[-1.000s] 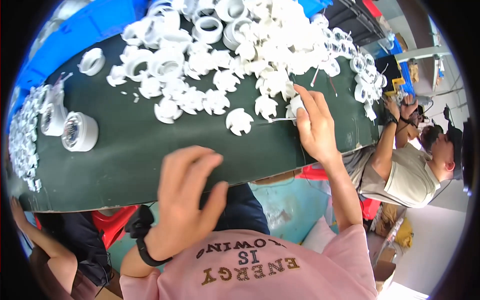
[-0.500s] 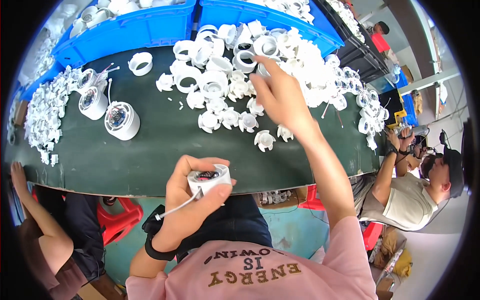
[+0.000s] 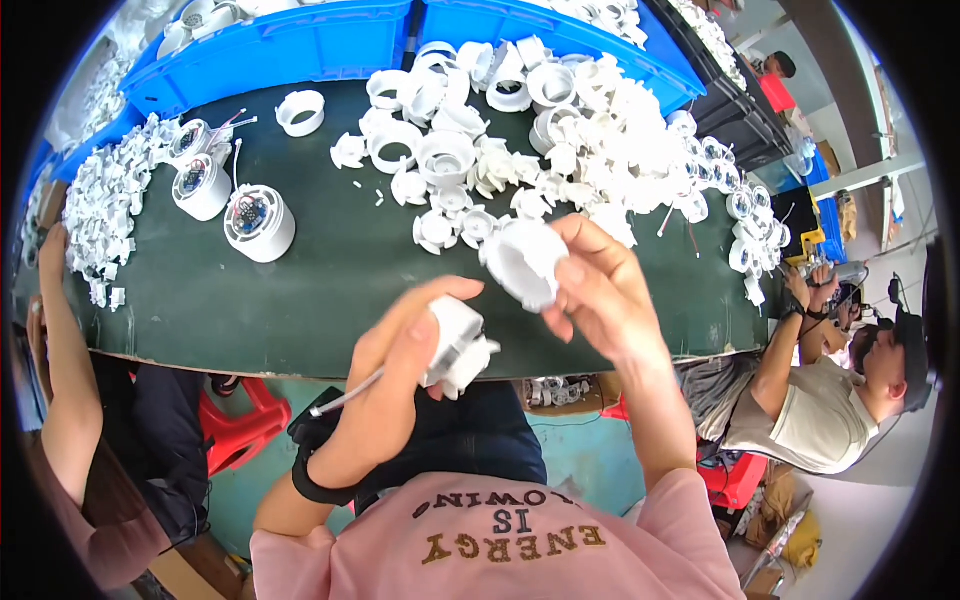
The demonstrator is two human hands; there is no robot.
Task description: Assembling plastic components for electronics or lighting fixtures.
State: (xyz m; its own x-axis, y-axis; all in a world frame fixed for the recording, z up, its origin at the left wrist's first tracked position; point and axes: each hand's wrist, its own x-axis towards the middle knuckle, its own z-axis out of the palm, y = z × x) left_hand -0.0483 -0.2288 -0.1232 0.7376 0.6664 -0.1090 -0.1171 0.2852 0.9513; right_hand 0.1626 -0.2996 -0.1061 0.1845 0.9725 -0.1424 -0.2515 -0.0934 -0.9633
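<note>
My left hand (image 3: pixel 385 365) is closed around a small white motor housing (image 3: pixel 455 328). A grey-white cable (image 3: pixel 350 392) trails from it past my wrist. The housing lies tilted on its side, and a finned white fan wheel (image 3: pixel 468 366) shows at its lower right end. To the right, my right hand (image 3: pixel 605 295) pinches a white plastic ring-shaped cover (image 3: pixel 525 262) by its side, its hollow turned toward the left. The cover and the housing are close together but apart, both above the table's near edge.
Loose white rings and fan wheels form a pile (image 3: pixel 610 140) on the dark green table (image 3: pixel 330 320). Finished-looking housings with circuit boards (image 3: pixel 260 222) stand at left, beside small white parts (image 3: pixel 100 205). Blue bins (image 3: pixel 270 65) line the back. Co-workers sit on both sides.
My right hand has come back from the pile with a ring-shaped cover in it. My left hand has tipped the housing over, so its circuit board no longer shows and the fan wheel does.
</note>
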